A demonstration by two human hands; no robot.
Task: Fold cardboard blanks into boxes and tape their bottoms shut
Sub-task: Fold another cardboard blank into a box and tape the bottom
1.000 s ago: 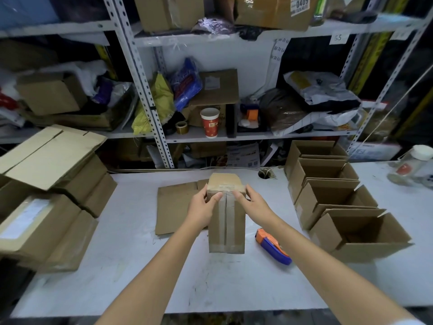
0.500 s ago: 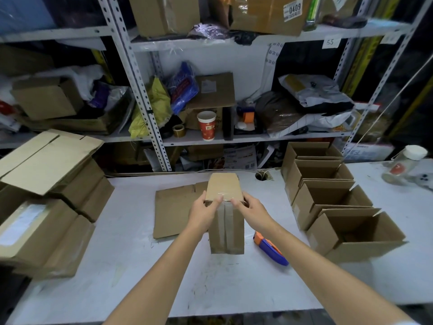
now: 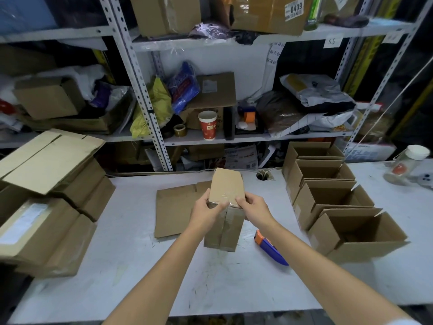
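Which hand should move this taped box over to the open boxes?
Right. The right hand grips the box on the side facing the open boxes at right; the left hand would have to cross over.

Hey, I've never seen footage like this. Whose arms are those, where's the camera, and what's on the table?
No machine here: a person wears a wide-angle camera on the head, so the picture looks forward and down at their own arms. The left hand and right hand both grip a small cardboard box, its taped seam facing the camera. On the white table a flat cardboard blank lies behind it to the left, an orange and blue tool to its right, and a row of open boxes farther right. Stacked cardboard sits at the left.
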